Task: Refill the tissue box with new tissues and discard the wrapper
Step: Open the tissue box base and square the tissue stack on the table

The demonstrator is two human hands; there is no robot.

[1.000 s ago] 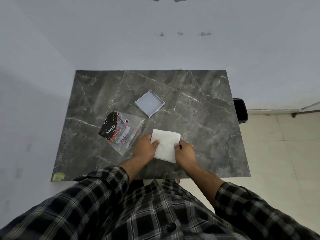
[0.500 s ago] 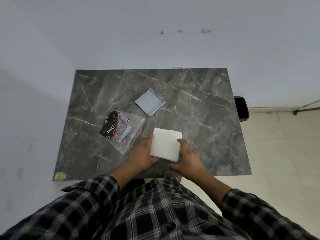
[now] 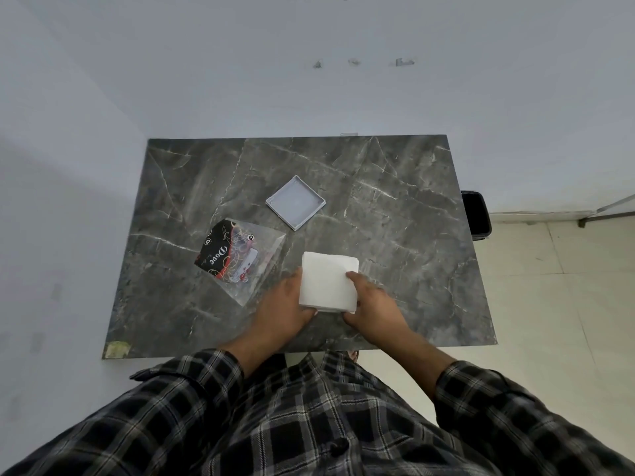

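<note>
Tissues (image 3: 328,283), a white square stack, are gripped from both sides above the near part of the dark marble table (image 3: 395,214): the left hand (image 3: 281,310) is pressed flat against the stack's left edge, and the right hand (image 3: 372,309) is closed on its right edge with the thumb laid over the top sheet. Left of the stack and just beside it, the clear wrapper (image 3: 242,259) (black and red print at one end) is seen lying flat and empty, while beyond the stack a shallow grey square tray (image 3: 295,203) is set open-side up. Right of the stack, past the table's edge, a black bin (image 3: 476,214) is seen on the floor.
</note>
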